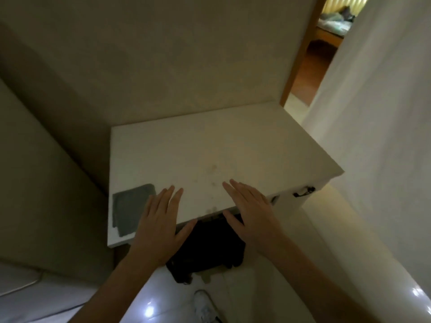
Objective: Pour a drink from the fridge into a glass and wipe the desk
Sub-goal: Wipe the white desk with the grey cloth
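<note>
A white desk (pixel 210 145) stands against the wall, with faint brownish stains near its front middle. At its front left corner lies a flat grey cloth (pixel 130 209). My left hand (pixel 161 220) is stretched out with straight fingers over the desk's front edge, just right of the cloth. My right hand (pixel 250 212) is held flat and open over the front edge as well, about a hand's width to the right. Neither hand holds anything. No glass, drink or fridge is in view.
A black chair or stool (pixel 210 248) sits under the desk's front edge. A dark drawer handle (pixel 304 191) shows on the desk's right front. An open doorway (pixel 310 73) lies beyond, at the right. A white shoe (pixel 205 306) stands on the glossy tiled floor.
</note>
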